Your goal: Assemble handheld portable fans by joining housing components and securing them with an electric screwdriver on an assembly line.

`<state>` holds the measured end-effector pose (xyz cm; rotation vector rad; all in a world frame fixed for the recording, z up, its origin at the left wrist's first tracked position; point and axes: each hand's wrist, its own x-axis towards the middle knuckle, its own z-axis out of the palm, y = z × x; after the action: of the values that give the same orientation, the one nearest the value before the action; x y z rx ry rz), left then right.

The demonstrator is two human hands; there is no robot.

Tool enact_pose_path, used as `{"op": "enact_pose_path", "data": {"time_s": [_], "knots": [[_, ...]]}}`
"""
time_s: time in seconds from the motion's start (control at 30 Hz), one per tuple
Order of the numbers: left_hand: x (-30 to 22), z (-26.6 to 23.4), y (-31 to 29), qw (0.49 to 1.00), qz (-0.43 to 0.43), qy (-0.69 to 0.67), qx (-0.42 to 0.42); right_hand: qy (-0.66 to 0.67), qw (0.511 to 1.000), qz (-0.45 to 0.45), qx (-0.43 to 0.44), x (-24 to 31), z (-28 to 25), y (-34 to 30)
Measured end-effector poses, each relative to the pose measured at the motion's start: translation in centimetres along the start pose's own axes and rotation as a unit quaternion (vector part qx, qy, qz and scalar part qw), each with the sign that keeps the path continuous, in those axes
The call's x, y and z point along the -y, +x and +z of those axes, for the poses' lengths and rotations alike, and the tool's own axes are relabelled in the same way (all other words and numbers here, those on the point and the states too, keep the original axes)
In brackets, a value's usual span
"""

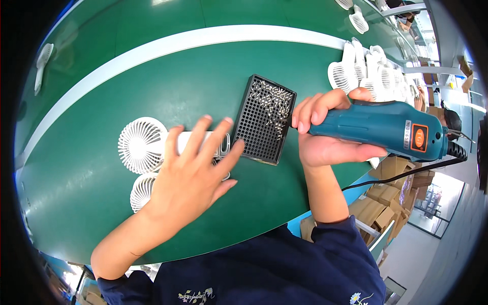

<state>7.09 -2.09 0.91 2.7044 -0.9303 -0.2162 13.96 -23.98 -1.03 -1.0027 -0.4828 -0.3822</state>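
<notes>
My right hand [330, 127] is wrapped round a blue-green electric screwdriver [373, 127]. Its front end points left, at the right edge of a black perforated screw tray [244, 147]. Many small silver screws [274, 104] lie in and over the tray's far part; the driver's tip is hard to make out. My left hand [195, 165] is spread with fingers apart over the handles of two white handheld fans [141, 146], left of the tray. The nearer fan [143, 190] is partly hidden under my hand and forearm.
A cluster of white fans [351, 76] covers the table's far right. A raised white strip [203, 35] curves across the green table [112, 96], with another fan [43, 66] beyond it. The screwdriver's black cord [391, 178] hangs right, above cardboard boxes [381, 203]. Other people sit at far right.
</notes>
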Motion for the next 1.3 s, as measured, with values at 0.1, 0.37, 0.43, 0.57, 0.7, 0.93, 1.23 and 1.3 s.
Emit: {"op": "enact_pose_path", "data": {"time_s": [0.1,0.37,0.43,0.57,0.7,0.93,1.23,1.3], "knots": [[-0.3,-0.1,-0.7,0.999,0.040,-0.010,0.002,-0.016,1.000,0.004,-0.005,0.4,0.2,-0.2],[-0.9,-1.2,-2.0,0.994,0.041,-0.098,0.033,-0.002,0.994,0.059,0.088,3.1,1.4,-2.9],[0.0,-3.0,-1.9,0.995,0.004,-0.078,0.056,-0.022,0.991,0.104,0.086,4.3,2.1,-2.8],[1.5,-2.0,-2.9,0.997,-0.038,-0.045,0.048,0.002,0.989,0.096,0.114,3.9,1.3,-2.5],[0.5,-1.2,-3.6,0.996,-0.073,-0.051,0.029,0.005,0.995,0.016,0.097,3.3,0.8,-2.4],[-0.1,-0.5,-3.3,0.995,-0.083,-0.054,0.018,0.047,0.998,0.030,0.023,5.0,5.2,-3.0],[0.0,0.3,-2.9,0.995,-0.082,-0.063,0.016,-0.014,0.978,0.067,0.198,2.4,6.2,-2.6],[0.0,0.3,-2.8,0.994,-0.082,-0.066,0.016,-0.004,0.986,0.087,0.143,2.0,6.6,-2.7]]}}
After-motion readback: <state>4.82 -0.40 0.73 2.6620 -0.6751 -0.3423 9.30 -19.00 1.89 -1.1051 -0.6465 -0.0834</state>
